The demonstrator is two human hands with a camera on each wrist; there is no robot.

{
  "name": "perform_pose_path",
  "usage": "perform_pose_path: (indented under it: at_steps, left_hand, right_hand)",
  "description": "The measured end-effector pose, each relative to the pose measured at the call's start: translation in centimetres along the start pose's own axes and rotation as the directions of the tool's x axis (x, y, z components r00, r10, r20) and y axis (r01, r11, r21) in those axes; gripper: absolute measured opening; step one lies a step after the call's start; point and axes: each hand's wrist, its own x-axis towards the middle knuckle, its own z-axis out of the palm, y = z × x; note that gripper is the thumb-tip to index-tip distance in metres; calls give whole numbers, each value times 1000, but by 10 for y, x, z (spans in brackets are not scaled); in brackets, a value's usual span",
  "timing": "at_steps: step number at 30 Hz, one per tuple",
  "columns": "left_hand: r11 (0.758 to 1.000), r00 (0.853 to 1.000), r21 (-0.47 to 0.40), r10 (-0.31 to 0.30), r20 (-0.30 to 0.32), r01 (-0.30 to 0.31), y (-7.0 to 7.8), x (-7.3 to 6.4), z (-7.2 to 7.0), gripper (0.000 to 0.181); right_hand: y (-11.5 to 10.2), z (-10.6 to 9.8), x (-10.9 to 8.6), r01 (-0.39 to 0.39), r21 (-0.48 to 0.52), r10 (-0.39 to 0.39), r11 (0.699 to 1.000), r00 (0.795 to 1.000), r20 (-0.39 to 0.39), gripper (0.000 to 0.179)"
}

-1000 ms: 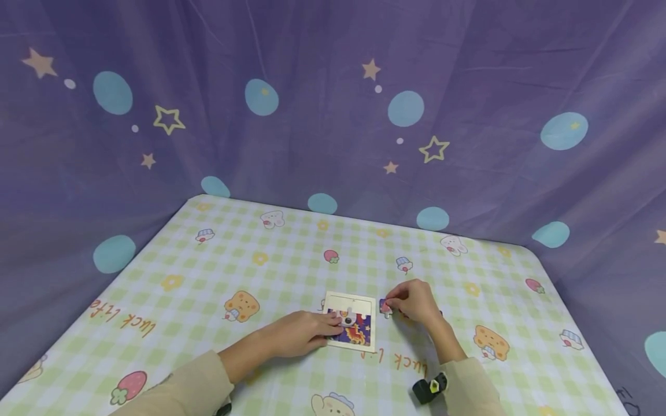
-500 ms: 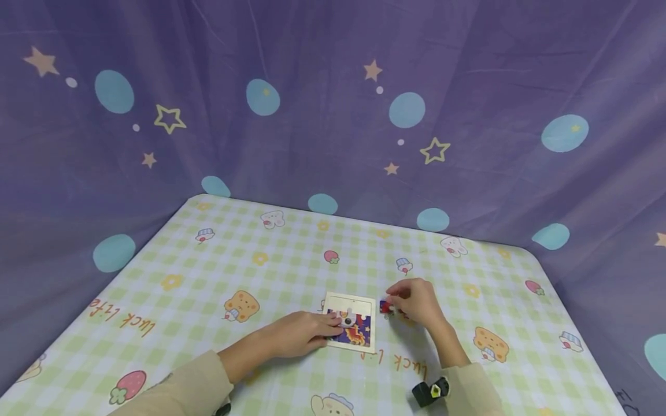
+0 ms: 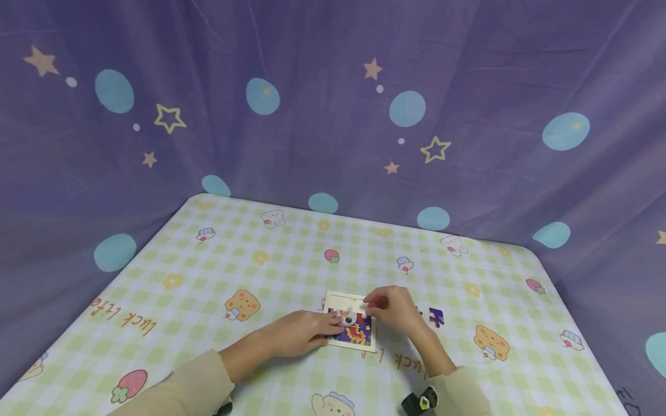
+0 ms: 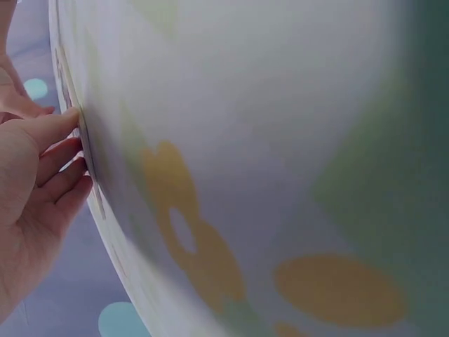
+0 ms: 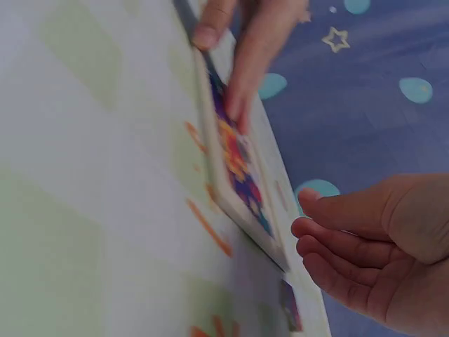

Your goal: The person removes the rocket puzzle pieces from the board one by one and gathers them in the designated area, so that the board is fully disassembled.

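A small jigsaw puzzle board (image 3: 350, 348) with a pale frame lies on the table, a colourful cartoon picture filling its near part. My left hand (image 3: 302, 334) holds its left side, fingers over the pieces and thumb at the edge; the right wrist view shows this thumb (image 5: 205, 36) against the frame. Above the board's far right corner, my right hand (image 3: 398, 311) pinches a dark red puzzle piece (image 3: 381, 302), mostly hidden by the fingers. In the right wrist view the right hand's (image 5: 393, 246) thumb and fingertips are close together, and that piece cannot be made out.
Loose purple puzzle pieces (image 3: 436, 316) lie right of the board, partly behind the right hand. A checked, cartoon-printed cloth (image 3: 291, 260) covers the table. Behind it hangs a purple curtain (image 3: 322, 144) with stars and blue spots.
My right hand has lifted the puzzle piece from beside the board and moved left over the board's right edge. Loose pieces it was covering now show. The left hand stays put.
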Motion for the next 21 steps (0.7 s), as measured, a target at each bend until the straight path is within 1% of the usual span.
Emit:
perform_pose_path:
  at_steps: [3, 6, 13, 18, 21]
  left_hand:
    - [1000, 1000, -5, -16, 6, 16, 2, 1, -2, 37]
    - [1000, 999, -6, -30, 10, 30, 4, 2, -4, 36]
    - [999, 998, -9, -52, 32, 53, 8, 8, -13, 34]
    - [997, 996, -1, -73, 52, 73, 10, 11, -17, 31]
    - [996, 995, 9, -85, 53, 85, 12, 12, -17, 30]
  right_hand:
    - [-2, 7, -3, 21, -13, -20, 1000, 998, 52, 9]
    - [-2, 13, -5, 53, -27, -51, 998, 996, 80, 9]
    - [-3, 16, -6, 95, -34, -92, 995, 992, 82, 11]
    - [-4, 14, -6, 100, -16, -98, 995, 990, 102, 11]
    - [-3, 12, -5, 94, 7, -94, 996, 989, 114, 12]
